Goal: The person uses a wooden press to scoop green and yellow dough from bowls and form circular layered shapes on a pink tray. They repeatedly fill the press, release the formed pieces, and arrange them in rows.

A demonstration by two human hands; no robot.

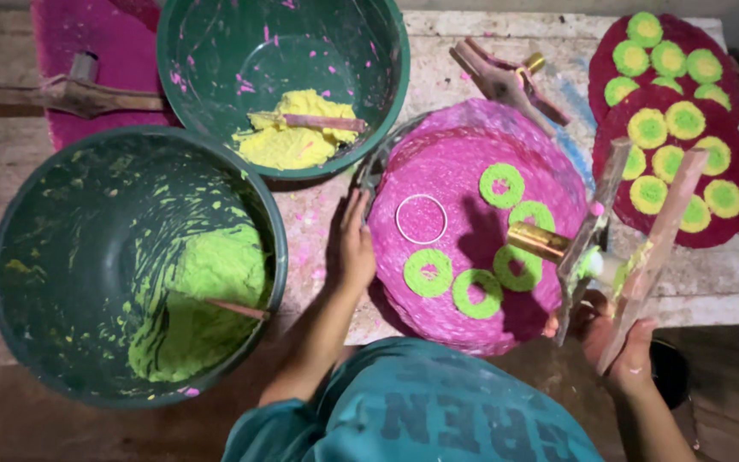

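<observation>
A round pink disc (464,231) of pressed strands lies on a metal plate in front of me. Several green rings (428,272) sit on it, beside a thin white ring (421,219). My left hand (352,250) lies flat against the disc's left rim with the fingers stretched out and grips nothing. My right hand (619,342) is closed around the two long handles of a wooden press (643,248). The press's brass nozzle (539,241) points over the disc's right side, just above the green rings.
A dark green bowl (10,257) with lime-green dough and a stick stands at the left. Behind it a second bowl (387,51) holds yellow dough. Two dark pink discs (729,231) with green-yellow rounds lie at the right. Another wooden press (506,81) lies at the back.
</observation>
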